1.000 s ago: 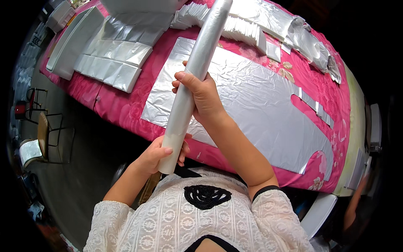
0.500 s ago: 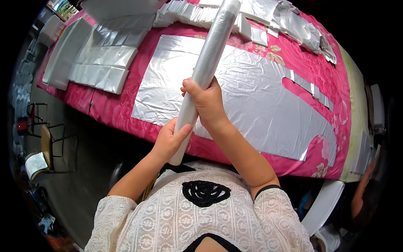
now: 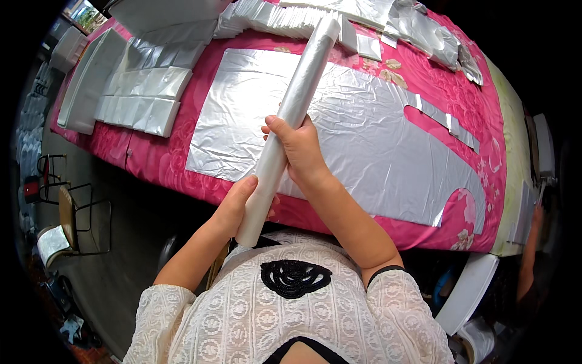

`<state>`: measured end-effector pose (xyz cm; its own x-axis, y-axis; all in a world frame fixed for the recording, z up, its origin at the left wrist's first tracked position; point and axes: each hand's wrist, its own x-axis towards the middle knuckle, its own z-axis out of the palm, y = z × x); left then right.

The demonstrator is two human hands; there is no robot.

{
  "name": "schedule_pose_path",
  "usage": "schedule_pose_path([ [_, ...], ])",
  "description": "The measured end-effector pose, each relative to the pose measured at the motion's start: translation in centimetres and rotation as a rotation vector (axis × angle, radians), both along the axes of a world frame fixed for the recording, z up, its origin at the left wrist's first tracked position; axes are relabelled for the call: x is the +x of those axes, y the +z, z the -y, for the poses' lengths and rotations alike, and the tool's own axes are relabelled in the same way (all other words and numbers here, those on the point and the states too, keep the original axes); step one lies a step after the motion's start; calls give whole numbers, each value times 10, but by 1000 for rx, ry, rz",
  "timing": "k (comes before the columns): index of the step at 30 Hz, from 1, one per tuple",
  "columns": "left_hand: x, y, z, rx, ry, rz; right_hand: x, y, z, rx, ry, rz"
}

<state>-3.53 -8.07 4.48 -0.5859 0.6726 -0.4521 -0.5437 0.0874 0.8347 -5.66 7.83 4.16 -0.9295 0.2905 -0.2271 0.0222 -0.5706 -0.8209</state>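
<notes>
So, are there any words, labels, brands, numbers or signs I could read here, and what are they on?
None that I can read.
Roll: no writing shows.
Big silvery sheet: none shows, only creases and glare.
Pink tablecloth: a flower pattern, no lettering that I can see.
Blouse: a pattern, no words I can make out.
Things along the left edge: too small and blurred to tell.

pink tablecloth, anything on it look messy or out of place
Yes, the silver plastic at the upper right: it lies crumpled, while the packets at the left sit in neat rows.
</notes>
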Motion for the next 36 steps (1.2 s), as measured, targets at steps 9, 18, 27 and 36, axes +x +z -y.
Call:
schedule_pose_path([
  [9, 1, -13, -7, -92, 174, -379, 32, -10, 5, 353, 84, 61],
  [18, -2, -12, -5, -134, 113, -316, 53, -5, -13, 84, 386, 91],
  [27, -4, -7, 5, -77, -32, 42, 63, -27, -17, 291, 406, 103],
  [36, 9, -18, 36, -236, -279, 176, 64, 3, 3, 1426, 157, -706],
])
